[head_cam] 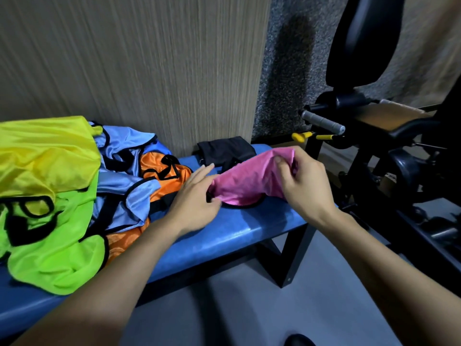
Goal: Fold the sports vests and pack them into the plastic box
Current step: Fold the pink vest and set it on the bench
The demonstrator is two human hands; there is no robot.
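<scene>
At the far left a yellow vest [42,151] lies crumpled on top of the heap, and below it a lime green vest [57,250] with black trim spreads over the front edge of the blue padded tabletop [224,236]. Just to the right, light blue vests [127,193] are tangled together, and an orange vest [164,173] with black edging pokes out from under and beside them; more orange cloth shows lower down by the green one. The left hand [194,203] reaches over the tabletop next to the orange vest, its thumb and a finger pinching the lower left corner of the pink vest [249,181] while the other fingers stretch out nearly straight. The pink vest hangs between both hands, partly lifted, with its black-trimmed lower edge touching the tabletop. Behind it, at the back of the tabletop against the striped wall, lies a folded black garment [227,149]. The right hand [301,181] holds the upper right end of the pink vest, fingers and thumb curled round the bunched cloth, raised above the tabletop's right end. Further right stands a black gym machine [374,101] with a grey grip bar and a yellow pin. The plastic box does not appear in this view
</scene>
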